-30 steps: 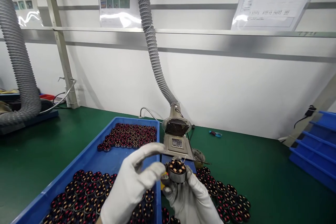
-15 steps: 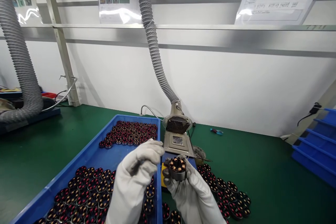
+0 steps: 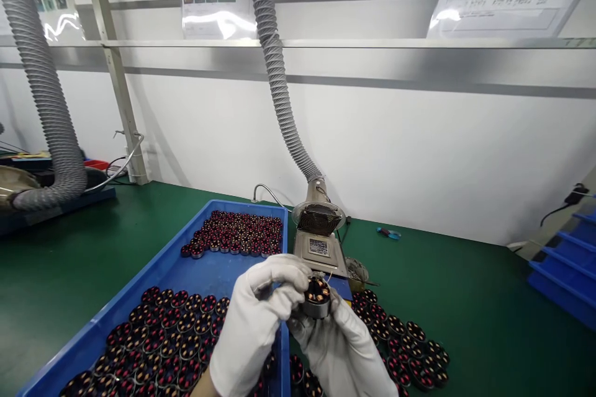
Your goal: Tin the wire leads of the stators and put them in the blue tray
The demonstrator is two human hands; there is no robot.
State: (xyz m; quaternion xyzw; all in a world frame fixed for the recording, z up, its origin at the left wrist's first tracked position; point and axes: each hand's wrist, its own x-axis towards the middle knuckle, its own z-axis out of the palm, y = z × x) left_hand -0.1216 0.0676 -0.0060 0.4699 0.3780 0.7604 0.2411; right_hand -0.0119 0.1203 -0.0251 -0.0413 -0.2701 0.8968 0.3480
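A motor stator (image 3: 316, 307), a dark ring with copper windings inside, is held upright in front of me. My right hand (image 3: 342, 341), in a white glove with grey-stained fingers, grips it from below and the right. My left hand (image 3: 263, 307), also gloved, has its thumb and fingers closed at the stator's upper left rim. The fingertips overlap there, so their exact hold is partly hidden. A fine wire seems to stick up at the stator's back edge.
A blue tray (image 3: 214, 268) holds many similar stators in two groups. More stators (image 3: 412, 347) lie on the green bench to the right. Behind my hands stands a metal solder pot (image 3: 321, 248) under an extraction hose (image 3: 279, 74). Cutters (image 3: 388, 234) and stacked blue bins (image 3: 565, 260) are farther right.
My left hand has moved right, from beside the stator to its rim, and its fingers have closed there. My right hand still holds the stator. The view has shifted slightly.
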